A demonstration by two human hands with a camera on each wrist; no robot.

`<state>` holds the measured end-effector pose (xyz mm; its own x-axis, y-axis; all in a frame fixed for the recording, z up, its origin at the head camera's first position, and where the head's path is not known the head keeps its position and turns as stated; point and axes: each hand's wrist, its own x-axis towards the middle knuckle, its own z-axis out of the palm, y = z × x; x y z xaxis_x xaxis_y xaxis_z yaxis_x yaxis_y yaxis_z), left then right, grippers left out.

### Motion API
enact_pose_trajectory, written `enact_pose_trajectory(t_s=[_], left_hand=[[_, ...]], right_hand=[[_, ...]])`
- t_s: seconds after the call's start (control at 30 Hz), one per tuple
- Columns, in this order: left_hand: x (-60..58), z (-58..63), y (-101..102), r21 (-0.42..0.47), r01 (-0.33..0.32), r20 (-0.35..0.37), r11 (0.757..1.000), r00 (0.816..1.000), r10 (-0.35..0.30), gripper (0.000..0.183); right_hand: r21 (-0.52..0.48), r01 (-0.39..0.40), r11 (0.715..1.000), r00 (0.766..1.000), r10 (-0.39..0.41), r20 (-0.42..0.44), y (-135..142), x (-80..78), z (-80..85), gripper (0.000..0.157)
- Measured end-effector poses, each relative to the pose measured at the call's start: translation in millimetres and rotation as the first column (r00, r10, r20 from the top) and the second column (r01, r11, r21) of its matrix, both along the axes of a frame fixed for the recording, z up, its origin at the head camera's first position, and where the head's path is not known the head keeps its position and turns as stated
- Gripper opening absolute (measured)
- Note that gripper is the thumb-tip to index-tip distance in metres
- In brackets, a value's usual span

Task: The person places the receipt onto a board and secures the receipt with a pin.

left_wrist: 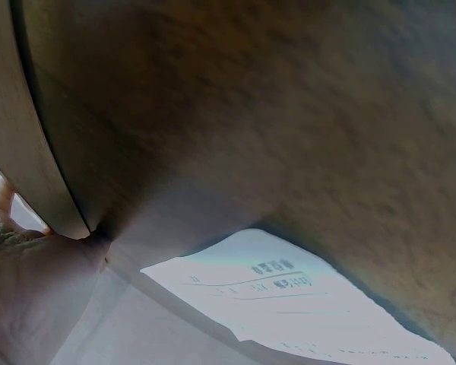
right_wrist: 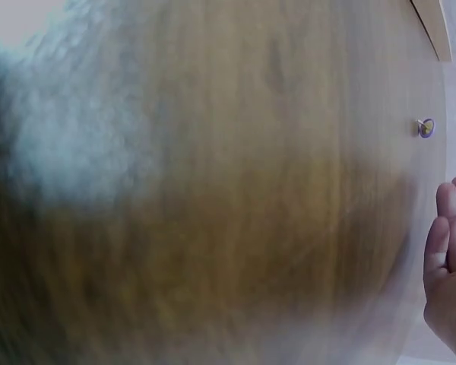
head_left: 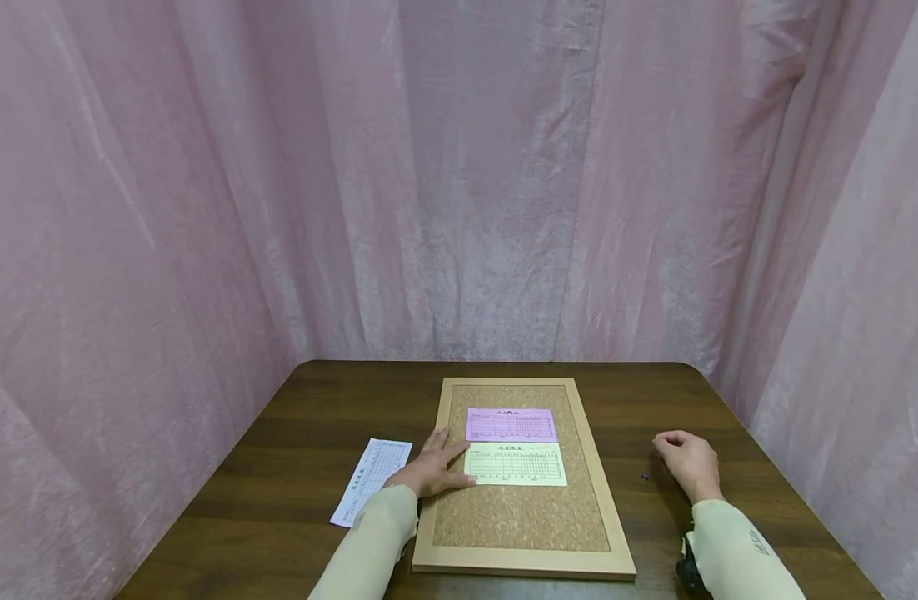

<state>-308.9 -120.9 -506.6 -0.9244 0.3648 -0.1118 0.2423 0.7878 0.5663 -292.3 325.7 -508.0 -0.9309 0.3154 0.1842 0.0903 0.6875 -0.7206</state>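
My left hand [head_left: 429, 468] lies spread over the left side of a cork board [head_left: 519, 521] with a pale wooden frame. Its thumb and a fingertip touch the left edge of a pale green printed slip [head_left: 516, 464]. Directly above that slip is a purple printed slip [head_left: 511, 426], with a small dark spot at its top middle. My right hand [head_left: 689, 465] is over the table right of the board, fingers bent together; whether they pinch anything is hidden. Near it lies a small purple thumbtack [right_wrist: 425, 128], point up in the right wrist view.
A white printed slip [head_left: 372, 482] lies slanted on the dark wooden table [head_left: 339, 408], left of the board and beside my left forearm. Pink curtains [head_left: 496, 208] hang behind the table and along both sides.
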Motion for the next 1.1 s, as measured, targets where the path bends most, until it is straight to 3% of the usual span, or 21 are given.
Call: enact_pose_trajectory(t_s=[0.47, 1.1], left_hand=[[0.4, 1.0, 0.5, -0.004, 0.001, -0.003, 1.0, 1.0, -0.001, 0.079], [0.9, 1.3, 0.2, -0.012, 0.005, -0.01, 1.0, 1.0, -0.005, 0.078]], right_hand=[[-0.068, -0.025, 0.997, 0.999, 0.027, 0.041, -3.0, 2.3, 0.5, 0.023], [-0.073, -0.068, 0.995, 0.997, 0.069, 0.017, 0.1, 1.0, -4.0, 0.029]])
